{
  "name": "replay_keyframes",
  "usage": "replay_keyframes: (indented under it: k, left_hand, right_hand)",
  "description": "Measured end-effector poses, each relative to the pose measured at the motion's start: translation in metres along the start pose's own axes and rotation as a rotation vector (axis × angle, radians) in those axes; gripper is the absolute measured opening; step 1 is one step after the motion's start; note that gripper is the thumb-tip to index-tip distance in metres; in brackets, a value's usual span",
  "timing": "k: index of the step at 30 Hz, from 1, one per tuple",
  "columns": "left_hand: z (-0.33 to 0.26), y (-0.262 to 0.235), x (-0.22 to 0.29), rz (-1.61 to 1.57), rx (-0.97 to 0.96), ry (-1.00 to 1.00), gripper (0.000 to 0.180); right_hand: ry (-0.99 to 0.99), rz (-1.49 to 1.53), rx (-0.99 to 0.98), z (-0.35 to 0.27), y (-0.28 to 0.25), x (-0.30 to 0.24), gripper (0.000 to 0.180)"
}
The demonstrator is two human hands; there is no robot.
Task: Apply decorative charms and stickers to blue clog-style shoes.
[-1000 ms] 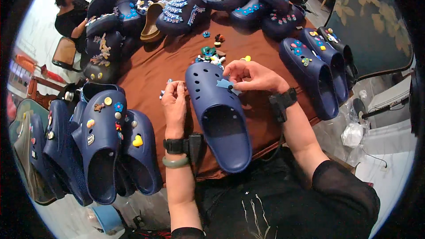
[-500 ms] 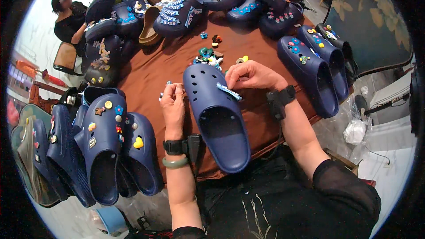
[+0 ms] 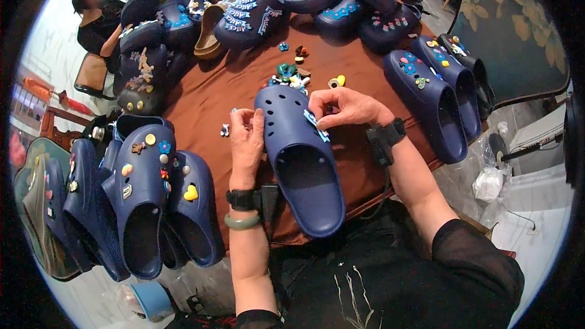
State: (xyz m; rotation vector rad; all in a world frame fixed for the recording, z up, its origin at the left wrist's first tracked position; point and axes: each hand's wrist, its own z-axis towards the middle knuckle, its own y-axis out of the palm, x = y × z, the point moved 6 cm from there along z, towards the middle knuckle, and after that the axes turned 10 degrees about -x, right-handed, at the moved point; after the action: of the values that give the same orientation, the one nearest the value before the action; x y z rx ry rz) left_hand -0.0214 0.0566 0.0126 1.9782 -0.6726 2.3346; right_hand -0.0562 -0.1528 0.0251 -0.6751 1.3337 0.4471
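Observation:
A navy clog with rows of round holes lies in front of me on the brown cloth, toe pointing away. A light-blue and white banner-shaped shoe charm lies against the right side of its upper. The thumb and index finger of my right hand are closed on that charm. My left hand rests at the clog's left edge with curled fingers; a tiny pale bit shows at the fingertips, too small to name. A small white and dark charm lies beside this hand. Loose colourful charms are heaped beyond the toe.
Decorated navy clogs crowd the left edge, and others stand at the right. More clogs line the far side. A person in black is at the far left. A blue bin stands on the floor.
My left hand has moved right, up against the clog; a small charm now lies apart from it on the cloth. The banner charm has turned and lies flatter on the clog under my right fingers.

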Motion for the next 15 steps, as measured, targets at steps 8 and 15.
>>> replay_keyframes:
  k: [8,15]
  left_hand:
    - [-0.005,0.006,0.012,0.16,-0.017,-0.031,0.035]
    - [-0.001,0.006,0.001,0.133,0.017,-0.045,0.036]
  right_hand:
    - [0.022,-0.082,0.03,0.007,0.003,0.002,0.024]
    - [-0.091,-0.063,-0.022,0.005,0.003,-0.004,0.018]
